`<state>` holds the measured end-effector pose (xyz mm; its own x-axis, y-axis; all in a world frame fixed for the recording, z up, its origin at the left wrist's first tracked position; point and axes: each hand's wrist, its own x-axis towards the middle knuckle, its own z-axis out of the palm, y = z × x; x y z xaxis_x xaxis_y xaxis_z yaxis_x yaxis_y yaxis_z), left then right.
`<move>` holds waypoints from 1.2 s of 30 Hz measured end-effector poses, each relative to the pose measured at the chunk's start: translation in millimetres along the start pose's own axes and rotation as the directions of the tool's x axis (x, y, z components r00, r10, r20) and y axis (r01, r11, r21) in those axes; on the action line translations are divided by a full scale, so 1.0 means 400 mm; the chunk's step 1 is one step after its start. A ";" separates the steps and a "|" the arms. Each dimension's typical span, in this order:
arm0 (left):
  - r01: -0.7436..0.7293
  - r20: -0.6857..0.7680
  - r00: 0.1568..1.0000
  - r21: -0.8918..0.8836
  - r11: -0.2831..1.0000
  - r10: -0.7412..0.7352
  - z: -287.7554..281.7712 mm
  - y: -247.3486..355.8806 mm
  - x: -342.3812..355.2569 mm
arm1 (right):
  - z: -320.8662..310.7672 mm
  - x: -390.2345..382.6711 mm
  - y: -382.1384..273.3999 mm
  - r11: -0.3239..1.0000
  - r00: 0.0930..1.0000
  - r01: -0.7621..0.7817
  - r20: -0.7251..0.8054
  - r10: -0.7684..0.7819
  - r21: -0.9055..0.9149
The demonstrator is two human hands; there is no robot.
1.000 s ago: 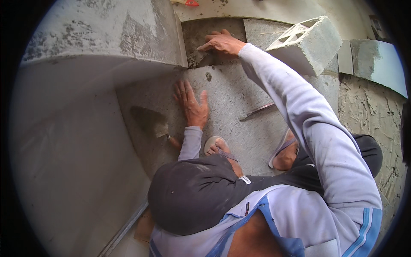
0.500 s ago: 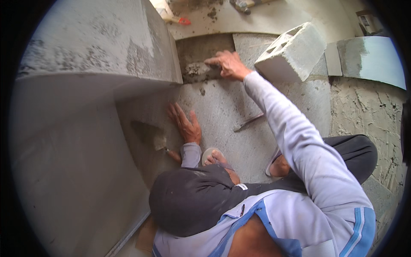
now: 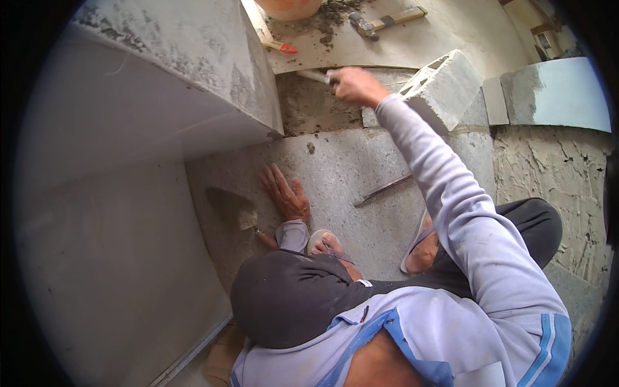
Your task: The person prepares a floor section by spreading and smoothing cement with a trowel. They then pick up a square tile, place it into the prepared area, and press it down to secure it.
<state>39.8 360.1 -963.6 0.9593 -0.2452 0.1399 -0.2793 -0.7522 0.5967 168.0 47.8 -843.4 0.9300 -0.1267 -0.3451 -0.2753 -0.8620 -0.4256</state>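
Observation:
My left hand [image 3: 285, 193] lies flat on the speckled grey tile [image 3: 342, 161], fingers stretched out. Beside it, to the left, rests a trowel [image 3: 231, 209] with a triangular blade and a short handle. My right hand [image 3: 358, 86] is closed, held over the far side of a recess [image 3: 316, 109] with a dark, rough bed. From its fingers a pale, narrow object [image 3: 314, 76] points left; blur hides its kind. A thin dark metal bar [image 3: 383, 189] lies on the tile between my right forearm and my feet.
A hollow concrete block [image 3: 445, 90] stands tilted to the right of the recess. Beyond are a hammer [image 3: 387, 22], a red-tipped tool [image 3: 284, 47], crumbs of mortar and an orange bucket [image 3: 290, 6]. A large grey box-like form [image 3: 219, 71] rises at left; ridged mortar [image 3: 548, 174] spreads at right.
My right hand has risen from the mortar lump in the recess and moved farther away, now with the pale object in it. The lump no longer shows. My left hand stays flat.

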 end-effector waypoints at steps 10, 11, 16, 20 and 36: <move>0.001 0.037 0.999 0.115 0.993 -0.005 -0.003 0.006 0.007 | 0.228 -0.015 -0.120 0.944 0.957 0.274 0.148 -0.249 -0.182; 0.002 0.041 0.999 0.123 0.992 -0.007 -0.002 0.005 0.007 | 0.220 -0.038 -0.125 0.932 0.950 0.297 0.159 -0.267 -0.210; -0.009 0.032 0.999 0.108 0.994 0.006 -0.002 0.005 0.009 | 0.084 -0.086 -0.074 0.812 0.921 0.380 0.100 -0.376 -0.443; -0.024 0.004 1.000 0.082 0.996 0.024 0.003 0.003 0.013 | 0.021 -0.075 -0.033 0.794 0.913 0.404 0.258 -0.316 -0.455; -0.239 0.419 0.895 0.157 0.958 0.154 0.035 0.110 0.005 | 0.218 -0.252 0.107 0.944 0.967 0.114 -0.184 -0.177 -0.308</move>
<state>29.1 318.0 -948.3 0.7982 -0.5916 -0.1134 -0.5031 -0.7583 0.4145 41.2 66.6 -899.8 0.9927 -0.0602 -0.1045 -0.0787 -0.9799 -0.1834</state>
